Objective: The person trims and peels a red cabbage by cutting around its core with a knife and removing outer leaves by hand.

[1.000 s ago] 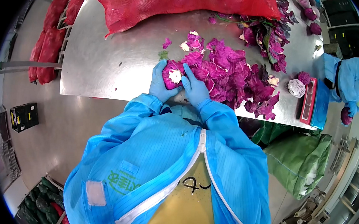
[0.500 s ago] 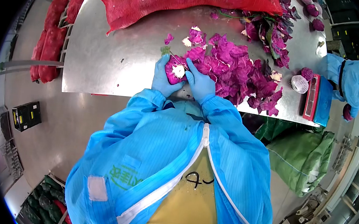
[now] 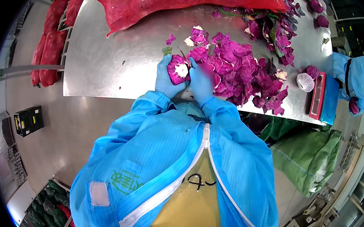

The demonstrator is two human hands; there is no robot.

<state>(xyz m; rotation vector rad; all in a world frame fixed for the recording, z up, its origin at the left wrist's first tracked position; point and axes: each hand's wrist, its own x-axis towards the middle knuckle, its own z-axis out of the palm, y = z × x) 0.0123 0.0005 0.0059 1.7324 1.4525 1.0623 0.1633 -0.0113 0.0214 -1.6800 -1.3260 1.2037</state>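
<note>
Five gloved fingers of the left hand point(image 3: 166, 78) curve round the left side of a purple cabbage point(image 3: 178, 72), grasping it just above the near edge of the metal table point(image 3: 108, 68), its pale cut stem facing up. The right hand point(image 3: 200, 81) is close by the cabbage's right side, blurred, with a smeared purple patch over it; I cannot tell whether its fingers grasp anything. A thin dark sliver point(image 3: 182, 52) shows just beyond the cabbage; what it is stays unclear.

Good handling, I judge, asks for a firm but gentle left grip, the stem end in sight, and the right thumb working from the base so that the head is not bruised.

To the right lies a heap of loose leaves point(image 3: 233, 66). On the far side, a plump red net sack point(image 3: 178, 3) hides most of its contents. At the right end, a white net cup point(image 3: 305, 82) stands near a red-and-blue device point(image 3: 324, 98). Bulging red sacks point(image 3: 50, 54) are at the left; a green sack point(image 3: 305, 161), contents unclear, is at the near right.
</note>
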